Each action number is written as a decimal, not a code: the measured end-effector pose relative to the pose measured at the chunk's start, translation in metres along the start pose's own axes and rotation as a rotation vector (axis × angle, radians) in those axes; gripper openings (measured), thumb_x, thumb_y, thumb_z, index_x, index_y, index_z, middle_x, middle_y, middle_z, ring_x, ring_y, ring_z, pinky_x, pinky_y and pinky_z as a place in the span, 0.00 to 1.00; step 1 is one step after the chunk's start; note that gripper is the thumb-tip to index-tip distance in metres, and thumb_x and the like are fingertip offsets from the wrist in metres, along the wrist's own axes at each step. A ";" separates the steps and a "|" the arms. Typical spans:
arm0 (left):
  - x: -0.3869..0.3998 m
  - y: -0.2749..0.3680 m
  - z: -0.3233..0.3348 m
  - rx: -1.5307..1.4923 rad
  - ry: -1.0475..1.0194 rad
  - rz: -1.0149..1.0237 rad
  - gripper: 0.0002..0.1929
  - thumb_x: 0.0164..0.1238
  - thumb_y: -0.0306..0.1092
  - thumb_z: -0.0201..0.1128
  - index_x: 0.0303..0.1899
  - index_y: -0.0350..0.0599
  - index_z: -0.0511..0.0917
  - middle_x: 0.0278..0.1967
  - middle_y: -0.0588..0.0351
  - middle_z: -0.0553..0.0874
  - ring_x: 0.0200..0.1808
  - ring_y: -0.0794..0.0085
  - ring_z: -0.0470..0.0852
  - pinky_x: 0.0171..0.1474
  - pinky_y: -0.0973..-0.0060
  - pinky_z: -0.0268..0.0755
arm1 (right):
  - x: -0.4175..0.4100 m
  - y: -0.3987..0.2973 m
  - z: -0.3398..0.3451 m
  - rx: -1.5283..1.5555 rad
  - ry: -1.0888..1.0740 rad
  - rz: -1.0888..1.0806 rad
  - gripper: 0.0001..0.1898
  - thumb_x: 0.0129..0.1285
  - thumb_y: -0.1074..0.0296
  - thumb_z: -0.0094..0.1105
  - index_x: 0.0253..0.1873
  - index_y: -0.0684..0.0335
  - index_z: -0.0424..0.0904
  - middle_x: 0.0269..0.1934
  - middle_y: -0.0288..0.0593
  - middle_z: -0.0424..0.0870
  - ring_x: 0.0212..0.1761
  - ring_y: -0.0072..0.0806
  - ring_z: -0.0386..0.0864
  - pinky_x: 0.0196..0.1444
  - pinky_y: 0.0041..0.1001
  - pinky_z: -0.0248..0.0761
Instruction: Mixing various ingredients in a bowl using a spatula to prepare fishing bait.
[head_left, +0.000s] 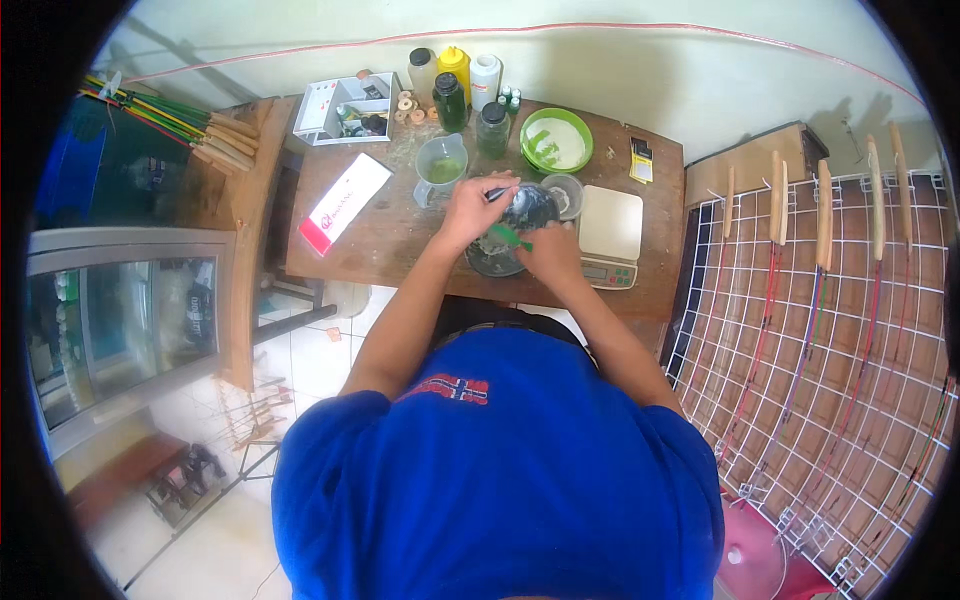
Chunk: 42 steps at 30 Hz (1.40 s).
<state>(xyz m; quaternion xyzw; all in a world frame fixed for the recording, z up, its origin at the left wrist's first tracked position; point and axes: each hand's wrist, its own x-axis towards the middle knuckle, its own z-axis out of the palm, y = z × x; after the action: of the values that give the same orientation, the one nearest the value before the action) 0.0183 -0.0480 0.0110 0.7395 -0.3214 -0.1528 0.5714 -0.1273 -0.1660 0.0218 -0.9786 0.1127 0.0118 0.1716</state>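
My left hand (474, 211) grips a short dark handle (496, 193) beside a dark, shiny vessel (534, 201) streaked with white. Whether handle and vessel are one piece is hard to tell. In my right hand (553, 253) is a green spatula (508, 235), its blade pointing left across a dark round bowl (496, 264) with pale, powdery material in it. That bowl stands near the table's front edge, partly hidden by my hands. A small clear cup (564, 196) with a whitish residue is just beyond my right hand. Right of it lies a digital kitchen scale (611, 225).
On the wooden table (390, 247) are a green bowl (526, 159) of whitish powder, a plastic measuring jug (441, 161), lidded jars (493, 135), a yellow squeeze bottle (456, 64), a divided tray (330, 135) and a white-and-red packet (346, 202). A wire rack (795, 330) stands right.
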 end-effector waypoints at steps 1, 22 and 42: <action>0.001 -0.001 0.001 -0.001 -0.003 0.000 0.10 0.67 0.28 0.69 0.47 0.36 0.88 0.48 0.45 0.90 0.58 0.66 0.86 0.60 0.73 0.75 | 0.000 0.002 0.003 0.000 0.000 0.003 0.10 0.54 0.58 0.67 0.37 0.54 0.91 0.28 0.45 0.86 0.40 0.41 0.82 0.47 0.42 0.68; 0.004 -0.004 -0.015 -0.029 -0.026 -0.023 0.10 0.68 0.31 0.70 0.47 0.39 0.88 0.45 0.47 0.91 0.46 0.71 0.90 0.51 0.75 0.79 | 0.009 0.003 0.005 -0.173 0.108 -0.088 0.08 0.58 0.61 0.64 0.33 0.55 0.89 0.27 0.45 0.85 0.38 0.39 0.82 0.49 0.42 0.67; 0.011 -0.023 -0.023 -0.103 -0.096 -0.116 0.35 0.65 0.32 0.73 0.71 0.45 0.65 0.46 0.41 0.90 0.48 0.65 0.89 0.54 0.71 0.77 | 0.015 0.003 0.011 -0.338 -0.059 -0.272 0.07 0.58 0.63 0.62 0.34 0.51 0.89 0.27 0.39 0.85 0.42 0.35 0.82 0.56 0.44 0.67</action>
<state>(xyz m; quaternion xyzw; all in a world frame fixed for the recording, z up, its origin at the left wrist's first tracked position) 0.0472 -0.0352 -0.0027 0.7182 -0.2969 -0.2373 0.5829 -0.1136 -0.1683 0.0091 -0.9989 -0.0289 0.0358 0.0081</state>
